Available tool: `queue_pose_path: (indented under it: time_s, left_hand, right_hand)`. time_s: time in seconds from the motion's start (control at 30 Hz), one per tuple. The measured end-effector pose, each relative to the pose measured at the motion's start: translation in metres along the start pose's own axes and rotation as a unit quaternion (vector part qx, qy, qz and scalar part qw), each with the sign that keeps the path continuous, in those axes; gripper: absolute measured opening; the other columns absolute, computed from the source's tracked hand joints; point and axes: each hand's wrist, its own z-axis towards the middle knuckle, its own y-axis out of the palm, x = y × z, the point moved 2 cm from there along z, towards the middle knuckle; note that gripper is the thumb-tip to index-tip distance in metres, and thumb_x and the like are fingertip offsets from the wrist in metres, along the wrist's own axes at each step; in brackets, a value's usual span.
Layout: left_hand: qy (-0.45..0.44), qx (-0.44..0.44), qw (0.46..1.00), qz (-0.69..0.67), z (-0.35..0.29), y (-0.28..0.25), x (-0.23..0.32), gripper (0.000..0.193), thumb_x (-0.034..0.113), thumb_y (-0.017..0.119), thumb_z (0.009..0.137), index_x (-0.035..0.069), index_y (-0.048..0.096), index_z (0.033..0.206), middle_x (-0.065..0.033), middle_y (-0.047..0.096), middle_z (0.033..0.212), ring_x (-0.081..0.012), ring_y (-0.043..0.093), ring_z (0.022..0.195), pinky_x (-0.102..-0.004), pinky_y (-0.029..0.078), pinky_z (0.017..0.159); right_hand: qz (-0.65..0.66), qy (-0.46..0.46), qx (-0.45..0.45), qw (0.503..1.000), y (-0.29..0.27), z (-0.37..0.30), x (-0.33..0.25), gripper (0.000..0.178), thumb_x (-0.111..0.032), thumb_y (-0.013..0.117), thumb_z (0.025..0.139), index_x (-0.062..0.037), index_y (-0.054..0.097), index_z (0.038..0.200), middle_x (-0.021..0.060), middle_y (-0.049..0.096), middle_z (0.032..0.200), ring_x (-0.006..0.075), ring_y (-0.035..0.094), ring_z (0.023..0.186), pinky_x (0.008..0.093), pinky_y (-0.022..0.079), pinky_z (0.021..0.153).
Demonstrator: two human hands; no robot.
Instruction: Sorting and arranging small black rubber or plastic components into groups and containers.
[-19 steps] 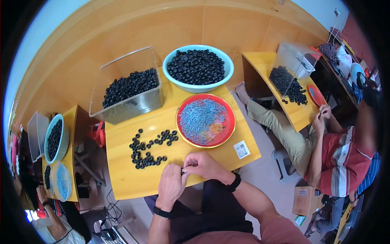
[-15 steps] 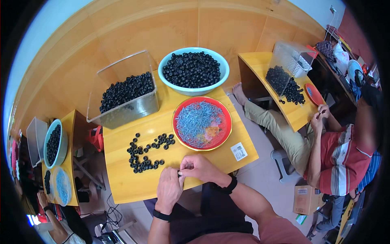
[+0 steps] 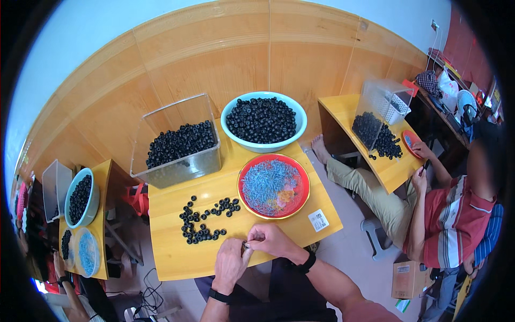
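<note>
Over the table's near edge, my left hand (image 3: pixel 230 264) pinches a small black round part (image 3: pixel 246 244), mostly covered by the fingers. My right hand (image 3: pixel 273 240) meets it there, thumb and forefinger pressed together at the part; anything between those fingertips is too small to make out. Just beyond my hands, loose black ring-shaped parts (image 3: pixel 204 234) lie scattered on the yellow table (image 3: pixel 177 263). To their right stands a red plate (image 3: pixel 304 198) with a heap of small blue-grey pieces (image 3: pixel 268 182) and some orange ones.
At the back stand a clear plastic bin (image 3: pixel 185 170) and a light-blue basin (image 3: pixel 263 146), both filled with black parts. A white label (image 3: pixel 318 220) lies at the table's right. Co-workers sit at side tables; a cardboard box (image 3: pixel 409 280) rests on the floor at right.
My view has tilted, so the table sits lower in the picture. Both my hands stay together at the black part. The right-hand co-worker's hands have parted, one reaching to a red plate.
</note>
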Motion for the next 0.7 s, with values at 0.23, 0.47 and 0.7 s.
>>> queue_pose_path:
  time_s: [0.23, 0.47, 0.7]
  left_hand:
    - [0.03, -0.018, 0.999, 0.006, -0.003, -0.004, 0.0, 0.025, 0.024, 0.073, 0.089, 0.003, 0.059, 0.088, -0.017, 0.06, 0.079, -0.0372, 0.061, 0.081, -0.0475, 0.051, 0.075]
    - [0.057, -0.002, 0.998, 0.034, 0.001, -0.004, 0.003, 0.029, 0.027, 0.071, 0.092, 0.004, 0.056, 0.085, -0.0142, 0.058, 0.077, -0.0335, 0.061, 0.079, -0.0446, 0.051, 0.075]
    - [0.072, 0.0, 0.996, 0.061, -0.001, -0.002, 0.002, 0.029, 0.028, 0.071, 0.093, 0.004, 0.056, 0.084, -0.0124, 0.059, 0.077, -0.0313, 0.062, 0.077, -0.0432, 0.052, 0.072]
  right_hand:
    - [-0.034, 0.005, -0.043, 0.998, -0.003, 0.0, -0.004, 0.009, -0.006, 0.074, 0.087, -0.0003, 0.068, 0.088, 0.002, 0.07, 0.081, 0.007, 0.064, 0.074, 0.0251, 0.052, 0.068]
    - [-0.04, 0.034, -0.066, 0.996, -0.009, 0.005, -0.01, 0.008, -0.006, 0.075, 0.087, 0.0005, 0.069, 0.088, 0.0019, 0.07, 0.081, 0.0067, 0.065, 0.074, 0.024, 0.053, 0.068]
    - [-0.063, 0.05, -0.05, 0.995, -0.01, 0.001, -0.008, 0.008, -0.005, 0.073, 0.089, 0.0013, 0.069, 0.088, 0.0033, 0.071, 0.08, 0.0066, 0.065, 0.072, 0.024, 0.054, 0.066]
